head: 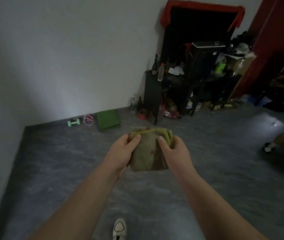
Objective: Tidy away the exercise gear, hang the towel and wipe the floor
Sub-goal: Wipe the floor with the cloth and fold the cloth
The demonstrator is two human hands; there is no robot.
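Note:
I hold a folded olive-green towel (148, 153) in front of me over the grey floor (68, 161). My left hand (123, 152) grips its left edge with the thumb on top. My right hand (174, 149) grips its right edge, where several folded layers show. Against the far wall lie a mint-green dumbbell (74, 122), a coiled pink band or rope (88, 119) and a folded green mat (107, 120), side by side on the floor.
A cluttered black shelf unit (152, 94) with bottles (160, 71) stands at the back right, with more bottles and litter at its foot. Another person's legs and shoes (269, 147) are at the right edge. My own shoe (119, 228) shows below.

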